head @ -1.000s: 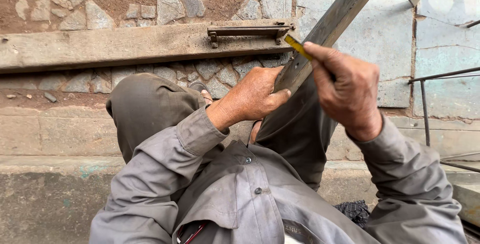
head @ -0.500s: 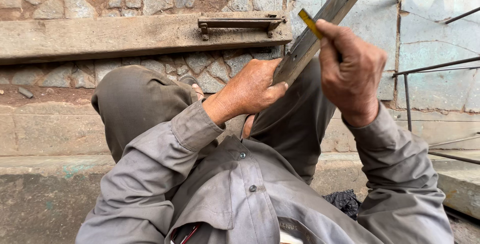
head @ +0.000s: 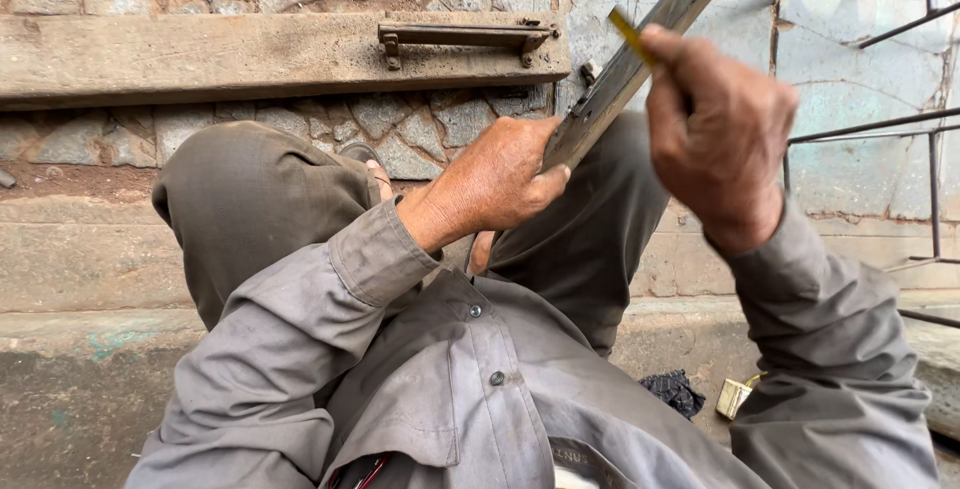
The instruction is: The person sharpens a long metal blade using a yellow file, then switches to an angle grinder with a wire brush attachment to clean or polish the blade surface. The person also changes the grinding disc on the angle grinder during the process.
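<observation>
A long grey wooden plank (head: pixel 655 39) slants up from my lap toward the top right. My left hand (head: pixel 500 184) grips its lower end, thumb on the near edge. My right hand (head: pixel 720 129) is higher up, closed around a thin yellow tool (head: pixel 632 37), perhaps a pencil, whose tip rests against the plank's face. My knees in grey trousers (head: pixel 250 199) are drawn up under both arms. Most of the yellow tool is hidden inside the fist.
A weathered wooden beam (head: pixel 200 54) with a rusty metal handle (head: pixel 460 37) lies along the stone wall ahead. Thin metal bars (head: pixel 880 129) stand at the right. On the ground by my right elbow lie a dark rag (head: pixel 675 389) and a small yellowish object (head: pixel 735 397).
My right hand with the yellow tool has slid up along the plank. The left hand stays gripped on the lower end. The view has shifted slightly.
</observation>
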